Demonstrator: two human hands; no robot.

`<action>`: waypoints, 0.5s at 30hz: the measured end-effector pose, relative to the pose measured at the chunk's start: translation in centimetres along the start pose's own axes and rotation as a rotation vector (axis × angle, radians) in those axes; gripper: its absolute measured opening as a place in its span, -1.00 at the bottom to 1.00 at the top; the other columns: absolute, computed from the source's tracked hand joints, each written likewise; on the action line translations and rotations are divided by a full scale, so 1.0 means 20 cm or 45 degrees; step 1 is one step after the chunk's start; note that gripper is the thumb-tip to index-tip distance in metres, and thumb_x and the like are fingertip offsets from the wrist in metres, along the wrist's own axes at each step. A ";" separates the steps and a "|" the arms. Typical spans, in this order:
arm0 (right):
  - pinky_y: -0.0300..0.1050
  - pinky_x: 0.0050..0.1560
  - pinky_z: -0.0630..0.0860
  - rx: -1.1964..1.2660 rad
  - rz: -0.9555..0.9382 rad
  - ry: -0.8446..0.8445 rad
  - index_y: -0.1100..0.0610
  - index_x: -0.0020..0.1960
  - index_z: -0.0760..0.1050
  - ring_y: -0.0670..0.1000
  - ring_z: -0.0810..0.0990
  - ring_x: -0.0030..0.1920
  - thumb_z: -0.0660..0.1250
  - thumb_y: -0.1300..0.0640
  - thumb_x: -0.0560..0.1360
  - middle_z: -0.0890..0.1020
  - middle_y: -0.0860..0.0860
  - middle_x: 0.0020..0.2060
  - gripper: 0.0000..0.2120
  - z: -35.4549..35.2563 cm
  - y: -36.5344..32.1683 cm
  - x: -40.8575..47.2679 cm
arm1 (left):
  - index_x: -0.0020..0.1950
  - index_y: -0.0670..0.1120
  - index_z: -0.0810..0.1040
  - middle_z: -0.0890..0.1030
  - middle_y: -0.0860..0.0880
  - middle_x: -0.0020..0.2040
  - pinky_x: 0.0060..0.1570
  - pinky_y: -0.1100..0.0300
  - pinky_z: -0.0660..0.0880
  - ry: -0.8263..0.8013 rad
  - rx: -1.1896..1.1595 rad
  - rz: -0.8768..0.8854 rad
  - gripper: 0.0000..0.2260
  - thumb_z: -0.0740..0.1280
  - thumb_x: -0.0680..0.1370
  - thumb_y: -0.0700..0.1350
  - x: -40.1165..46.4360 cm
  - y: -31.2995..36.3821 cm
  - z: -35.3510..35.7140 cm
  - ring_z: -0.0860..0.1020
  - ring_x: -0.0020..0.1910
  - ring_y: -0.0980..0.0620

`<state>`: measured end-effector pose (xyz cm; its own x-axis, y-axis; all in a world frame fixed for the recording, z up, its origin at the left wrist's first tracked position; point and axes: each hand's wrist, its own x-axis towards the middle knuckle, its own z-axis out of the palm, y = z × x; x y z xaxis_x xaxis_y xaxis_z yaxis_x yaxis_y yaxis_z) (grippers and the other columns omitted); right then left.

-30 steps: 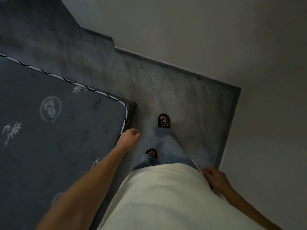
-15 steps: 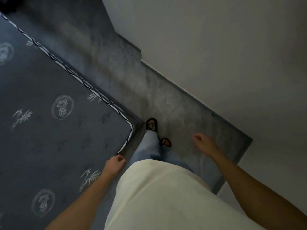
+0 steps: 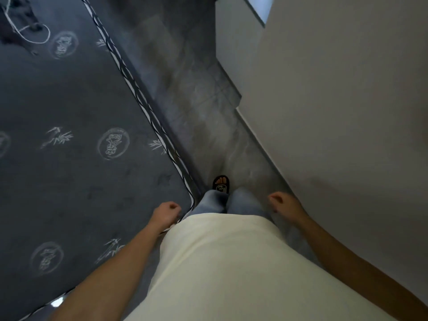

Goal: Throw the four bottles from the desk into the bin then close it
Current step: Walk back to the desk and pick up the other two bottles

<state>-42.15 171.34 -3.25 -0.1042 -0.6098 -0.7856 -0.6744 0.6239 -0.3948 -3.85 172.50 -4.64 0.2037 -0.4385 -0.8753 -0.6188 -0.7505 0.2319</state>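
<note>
No bottle, desk or bin shows in the head view. My left hand (image 3: 166, 213) hangs beside my hip over the corner of a dark mattress, fingers loosely curled with nothing in them. My right hand (image 3: 281, 202) hangs on the other side above the grey floor, fingers also curled and holding nothing. My pale shirt and jeans fill the lower middle, with one sandalled foot (image 3: 221, 183) stepping forward.
A dark patterned mattress (image 3: 69, 140) with white-and-black piping fills the left. A white cord and dark cloth (image 3: 23, 26) lie at its far corner. A narrow grey tiled floor strip (image 3: 192, 107) runs ahead between the mattress and a pale wall (image 3: 335, 112) on the right.
The view has turned along the mattress edge, so the passage now runs straight ahead. My right hand swung forward from my hip, and my left hand dropped back beside the mattress corner.
</note>
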 end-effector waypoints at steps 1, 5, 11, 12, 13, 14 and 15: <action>-0.02 0.10 0.52 -0.010 0.030 -0.021 0.34 0.16 0.60 0.23 0.65 0.05 0.28 0.24 0.61 0.68 0.26 0.06 -0.78 -0.03 0.00 0.01 | -0.05 -0.13 0.68 0.73 -0.22 -0.01 0.03 0.01 0.64 0.009 -0.063 0.014 -0.86 0.32 0.59 -0.17 0.03 0.10 -0.03 0.67 -0.10 -0.14; -0.17 -0.18 0.48 -0.053 0.177 -0.130 0.33 0.08 0.63 0.24 0.67 0.01 0.24 0.18 0.63 0.69 0.29 -0.01 -0.74 -0.19 -0.02 0.08 | 0.07 -0.15 0.68 0.73 -0.18 -0.04 0.12 -0.10 0.64 0.052 -0.174 0.136 -0.82 0.31 0.60 -0.15 0.15 0.51 -0.16 0.71 -0.03 -0.17; -0.12 0.03 0.46 -0.205 0.274 -0.152 0.09 0.19 0.62 0.10 0.59 0.06 0.26 0.03 0.62 0.66 0.15 0.17 -0.75 -0.54 -0.13 0.34 | 0.10 -0.02 0.65 0.72 -0.05 -0.08 0.09 -0.07 0.64 0.083 -0.181 0.236 -0.83 0.30 0.58 -0.06 0.36 1.01 -0.36 0.71 -0.11 -0.05; -0.13 0.03 0.45 -0.221 0.264 -0.179 0.09 0.20 0.62 0.08 0.58 0.05 0.27 0.03 0.61 0.66 0.14 0.17 -0.75 -0.60 -0.17 0.39 | 0.11 -0.02 0.65 0.72 -0.06 -0.06 0.10 -0.08 0.63 0.083 -0.163 0.250 -0.82 0.30 0.58 -0.06 0.38 1.05 -0.37 0.70 -0.08 -0.08; -0.13 0.05 0.45 -0.215 0.255 -0.164 0.09 0.21 0.62 0.08 0.59 0.07 0.27 0.04 0.61 0.66 0.13 0.17 -0.74 -0.61 -0.22 0.39 | 0.11 -0.03 0.65 0.72 -0.07 -0.04 0.12 -0.09 0.62 0.071 -0.123 0.237 -0.82 0.30 0.58 -0.05 0.38 1.05 -0.38 0.70 -0.05 -0.10; -0.11 0.09 0.48 -0.263 0.227 -0.170 0.11 0.21 0.63 0.10 0.61 0.10 0.27 0.04 0.61 0.67 0.12 0.15 -0.73 -0.73 -0.32 0.57 | 0.12 -0.03 0.65 0.72 -0.09 -0.02 0.14 -0.10 0.61 0.087 -0.172 0.182 -0.81 0.30 0.59 -0.05 0.46 1.13 -0.42 0.69 -0.02 -0.12; -0.07 0.11 0.52 -0.329 0.225 -0.183 0.12 0.18 0.64 0.13 0.64 0.10 0.28 0.06 0.60 0.69 0.12 0.11 -0.74 -0.84 -0.44 0.73 | 0.13 -0.04 0.65 0.71 -0.10 0.00 0.15 -0.10 0.61 0.092 -0.208 0.104 -0.81 0.31 0.59 -0.06 0.53 1.20 -0.45 0.69 0.00 -0.13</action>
<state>-49.98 148.63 -3.23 -0.1445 -0.4170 -0.8973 -0.8198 0.5583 -0.1275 -9.68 145.33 -4.43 0.2159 -0.5310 -0.8194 -0.5052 -0.7789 0.3717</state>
